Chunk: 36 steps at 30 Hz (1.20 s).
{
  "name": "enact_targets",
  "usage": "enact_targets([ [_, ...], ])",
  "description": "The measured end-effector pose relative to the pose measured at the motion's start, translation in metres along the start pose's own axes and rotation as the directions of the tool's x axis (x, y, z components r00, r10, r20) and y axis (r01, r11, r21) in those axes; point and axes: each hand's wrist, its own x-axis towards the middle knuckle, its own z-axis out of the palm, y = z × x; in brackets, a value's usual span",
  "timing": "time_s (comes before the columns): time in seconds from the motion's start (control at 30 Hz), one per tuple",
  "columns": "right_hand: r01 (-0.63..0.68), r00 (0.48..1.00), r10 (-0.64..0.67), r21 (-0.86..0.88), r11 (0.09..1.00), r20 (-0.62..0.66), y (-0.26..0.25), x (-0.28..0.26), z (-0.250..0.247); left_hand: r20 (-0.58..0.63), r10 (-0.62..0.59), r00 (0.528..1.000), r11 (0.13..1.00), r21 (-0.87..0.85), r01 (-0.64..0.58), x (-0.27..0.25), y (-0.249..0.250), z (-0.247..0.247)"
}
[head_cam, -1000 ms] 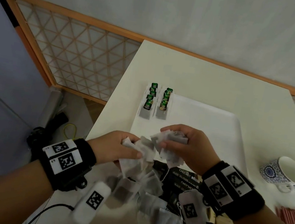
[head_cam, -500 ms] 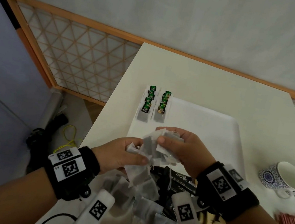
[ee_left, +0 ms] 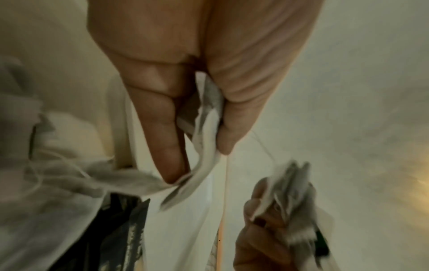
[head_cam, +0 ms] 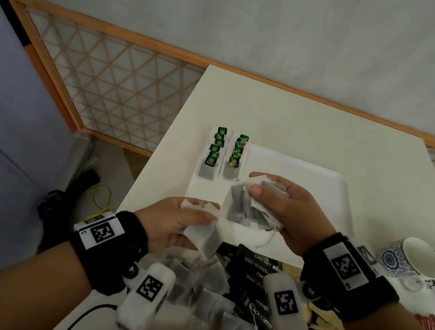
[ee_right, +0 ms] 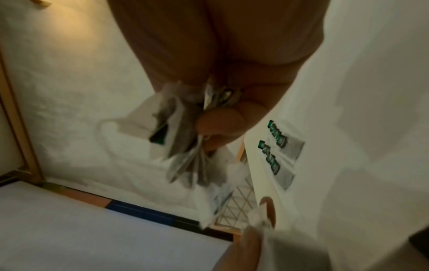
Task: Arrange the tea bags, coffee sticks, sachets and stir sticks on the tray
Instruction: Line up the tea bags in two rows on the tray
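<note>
Tea bags [head_cam: 223, 157] in tray [head_cam: 299, 173] corner

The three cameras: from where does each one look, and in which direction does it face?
Head: worn on the head, facing forward and down at the white tray, laid-out tea bags and black coffee sticks; both forearms, left hand and right hand show.
Left wrist: looks along the left hand at its fingers pinching a tea bag.
Right wrist: looks along the right hand at its bunch of tea bags.
Shared: both wrist views show the other hand too.
</note>
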Motion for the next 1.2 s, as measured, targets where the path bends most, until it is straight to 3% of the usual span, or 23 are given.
enact_targets([
  [0.13, -0.026, 0.978, 0.024, 0.011, 1.0, 0.207, 0.001, -0.004, 0.015, 0.085, 0.025, 0.996, 0.999, -0.049, -0.021, 0.001, 0.007, 0.01],
  [0.23, 0.047, 0.993, -0.032, -0.135, 0.99, 0.112, 0.007, 0.002, 0.029, 0.168, 0.045, 0.985, 0.996, -0.086, -0.031, 0.001, 0.013, 0.02],
  [0.33, 0.118, 0.992, -0.123, -0.269, 0.956, -0.005, 0.013, 0.011, 0.033, 0.111, 0.048, 0.993, 0.997, -0.073, -0.04, 0.005, 0.013, 0.021],
  [0.4, 0.144, 0.984, -0.175, -0.421, 0.896, -0.035, 0.015, 0.015, 0.032, 0.058, 0.027, 0.998, 0.992, -0.124, -0.02, 0.005, 0.015, 0.02],
  [0.5, 0.175, 0.968, -0.248, -0.621, 0.764, -0.033, 0.016, 0.017, 0.031, 0.096, 0.0, 0.995, 0.977, -0.211, 0.02, 0.005, 0.018, 0.021],
  [0.57, 0.18, 0.962, -0.27, -0.693, 0.698, -0.023, 0.019, 0.02, 0.029, 0.118, 0.024, 0.993, 0.985, -0.17, -0.003, 0.004, 0.02, 0.022],
  [0.67, 0.19, 0.962, -0.274, -0.69, 0.698, -0.012, 0.028, 0.023, 0.025, 0.139, 0.058, 0.989, 0.997, -0.066, -0.049, 0.004, 0.019, 0.022],
  [0.87, 0.27, 0.946, -0.323, -0.64, 0.719, 0.036, 0.036, 0.028, 0.015, 0.124, 0.099, 0.987, 0.99, -0.111, -0.085, 0.009, 0.017, 0.015],
  [1.07, 0.484, 0.859, -0.438, -0.698, 0.528, 0.264, 0.044, 0.023, -0.007, 0.032, 0.073, 0.997, 0.988, -0.137, -0.068, 0.017, 0.015, 0.003],
  [1.2, 0.514, 0.834, -0.463, -0.726, 0.457, 0.299, 0.048, 0.028, -0.009, 0.005, 0.065, 0.998, 0.984, -0.164, -0.064, 0.023, 0.016, 0.003],
])
